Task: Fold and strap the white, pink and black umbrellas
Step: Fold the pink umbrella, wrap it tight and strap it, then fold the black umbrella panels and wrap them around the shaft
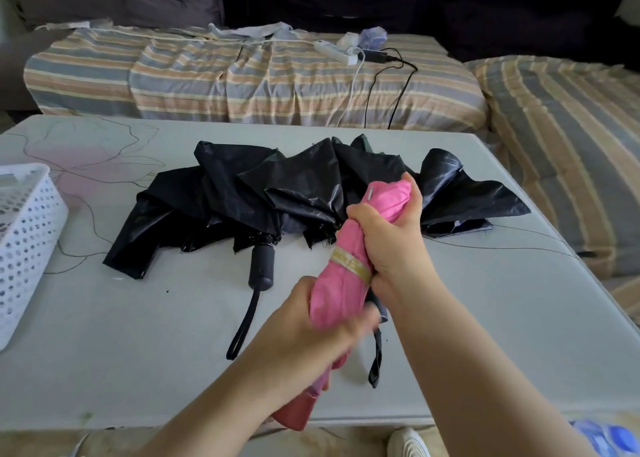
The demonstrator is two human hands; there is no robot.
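I hold a rolled pink umbrella (349, 252) upright and tilted above the table (138, 352). A gold strap (349, 260) circles its middle. My right hand (391, 238) grips the upper half, fingers wrapped round the fabric. Lower down, my left hand (311, 328) grips the canopy near its pink handle (294, 411) and looks blurred. Behind it the black umbrella (277, 193) lies unfolded and crumpled on the table, its black handle (261, 266) and wrist loop (242, 325) pointing toward me. No white umbrella is in view.
A white perforated basket (24, 234) stands at the table's left edge. A striped sofa (242, 78) runs behind the table with a power strip (336, 52) and cables on it. A white shoe (407, 441) shows below the front edge.
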